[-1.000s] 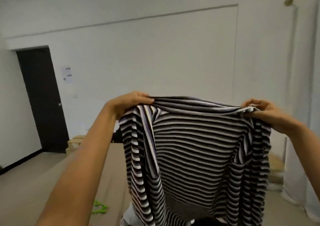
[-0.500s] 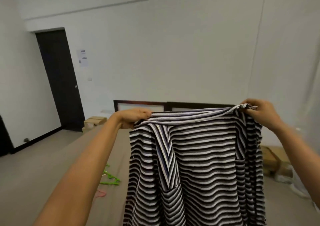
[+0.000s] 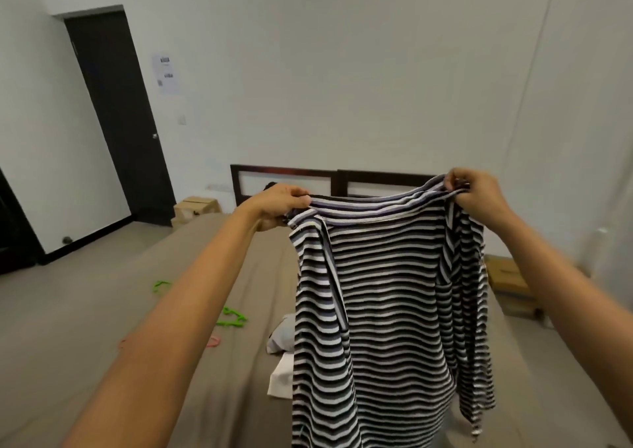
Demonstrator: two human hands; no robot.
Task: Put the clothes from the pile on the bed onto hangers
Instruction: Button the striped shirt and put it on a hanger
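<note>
A striped top [image 3: 387, 293], banded in black, white and a little grey-blue, hangs in the air above the bed [image 3: 205, 276], held up by its shoulders with the neckline stretched between the two hands. The left hand [image 3: 284, 204] grips one shoulder with its fingers curled over the fabric edge. The right hand [image 3: 476, 194] pinches the other shoulder, bunching the cloth between thumb and fingers. Both forearms reach forward from the lower corners of the view. The body of the top falls straight down, and a sleeve hangs along each side, the one on the right dropping lowest.

Beneath and just left of the hanging top, a small heap of pale clothes [image 3: 282, 338] lies on the brown bed cover, partly hidden behind the stripes, with a white folded piece [image 3: 281, 375] beside it. Further left on the cover lie green hangers [image 3: 233, 319], another green one [image 3: 161, 286] well apart from them, and a pink hanger [image 3: 214, 341] near the first.

At the far end of the bed stands a dark headboard [image 3: 284, 173] against the white wall. A dark door [image 3: 116, 111] is at the left, with a paper notice [image 3: 166, 74] on the wall beside it. Cardboard boxes [image 3: 197, 206] sit on the floor near the door, and another box [image 3: 510, 283] sits to the right of the bed.
</note>
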